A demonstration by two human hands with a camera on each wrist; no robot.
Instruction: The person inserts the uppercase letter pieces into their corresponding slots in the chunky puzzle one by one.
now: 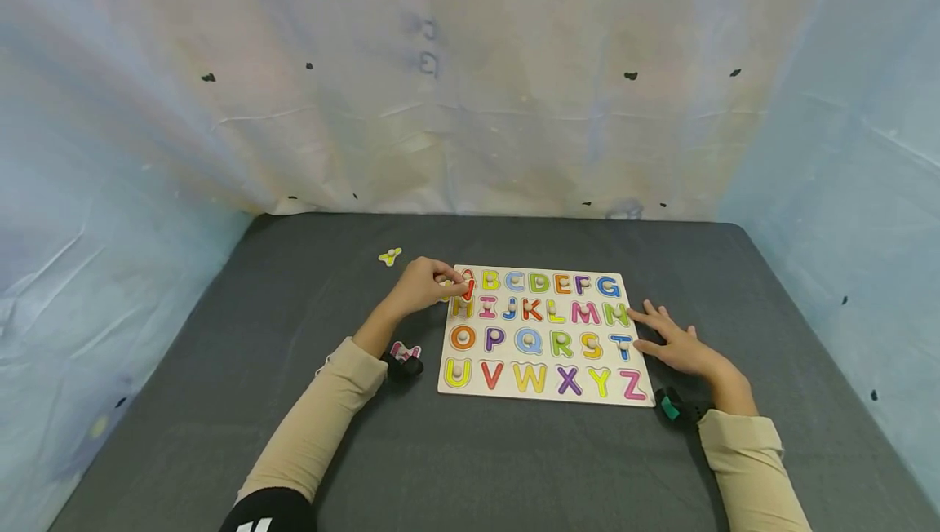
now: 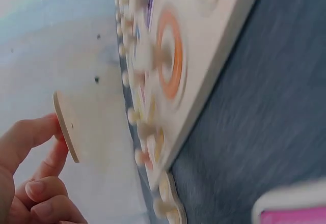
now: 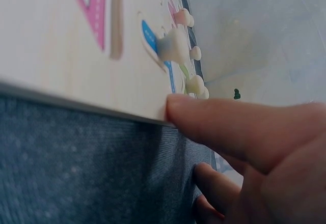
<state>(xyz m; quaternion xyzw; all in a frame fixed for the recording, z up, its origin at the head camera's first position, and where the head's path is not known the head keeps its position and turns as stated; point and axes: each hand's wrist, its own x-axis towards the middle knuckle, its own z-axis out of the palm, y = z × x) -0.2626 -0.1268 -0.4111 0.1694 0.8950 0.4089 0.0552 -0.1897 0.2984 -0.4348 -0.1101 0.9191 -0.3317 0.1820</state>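
A white wooden alphabet board [image 1: 514,361] with knobbed letter pieces lies on the dark table. My left hand [image 1: 422,285] pinches a red V-shaped letter piece [image 1: 468,289] above the board's far left corner, near A and H. In the left wrist view this letter piece [image 2: 66,127] is seen edge-on, off the board, between thumb and fingers. My right hand [image 1: 679,344] rests at the board's right edge beside N and T, fingers spread. In the right wrist view a fingertip [image 3: 178,109] touches the board's edge near the blue T piece [image 3: 149,35].
A yellow Y-shaped piece [image 1: 390,256] lies beyond the left hand. A pink piece [image 1: 405,351] sits by the left wrist, partly covered by its strap. Another knobbed piece [image 2: 170,203] lies against the board's left corner. The V to Z spots [image 1: 569,380] show no knobs.
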